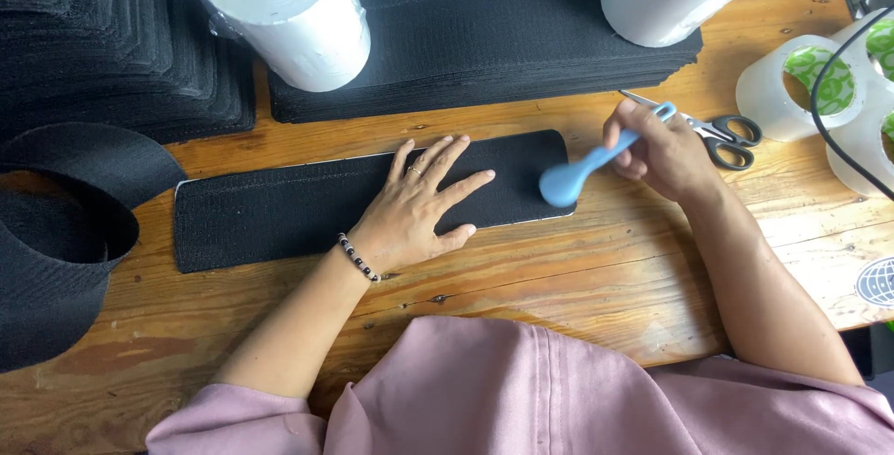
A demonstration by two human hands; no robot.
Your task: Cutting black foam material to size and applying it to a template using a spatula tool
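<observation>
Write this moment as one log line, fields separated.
left hand: flat on black strip | right hand: holds blue spoon | scissors: idle

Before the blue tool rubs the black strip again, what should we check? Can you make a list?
1. Left hand lies flat on the black strip, pinning it: ok.
2. Right hand grips the blue tool by its handle: ok.
3. Rounded end of the tool meets the strip's right end: ok, though actual contact cannot be told for sure.
4. Left fingers are clear of the tool's path: ok for now; the fingertips point towards it, with a gap between.
5. Scissors lie closed on the wooden table, just behind the right hand: not ok, rather near the wrist.
6. Strip lies flat, no curled corner: ok where it shows.
</observation>
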